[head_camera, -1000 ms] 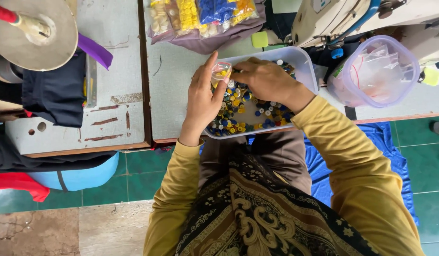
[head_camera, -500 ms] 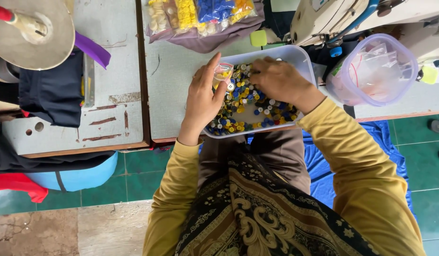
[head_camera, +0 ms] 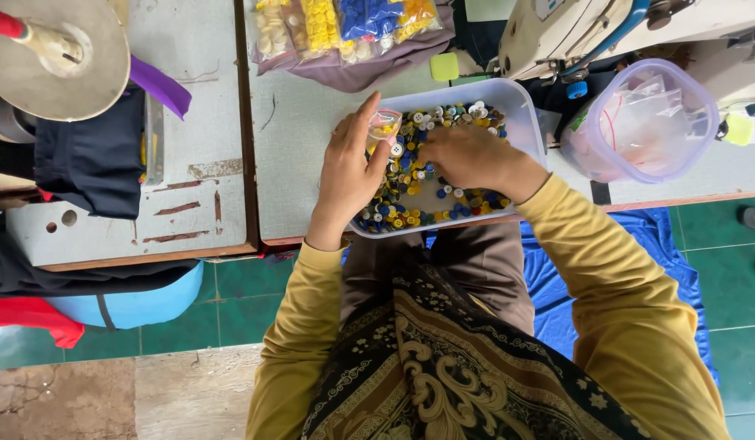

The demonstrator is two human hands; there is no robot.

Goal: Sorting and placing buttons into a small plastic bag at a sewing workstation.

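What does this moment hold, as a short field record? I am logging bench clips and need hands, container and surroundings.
left hand: holds a small clear bag at the tray's left edge
right hand: palm down in the buttons, fingers among them
tray: clear plastic, on the grey table, at its near edge
buttons: loose, mixed blue, yellow, white, red
behind tray: bagged buttons sorted by colour
right of tray: clear tub with plastic bags inside

I see bagged buttons (head_camera: 345,24) sorted by colour at the bench's (head_camera: 296,147) far edge. A lidded clear tub (head_camera: 642,122) stands beside a sewing machine (head_camera: 573,33), and dark cloth (head_camera: 92,159) lies on the neighbouring bench.
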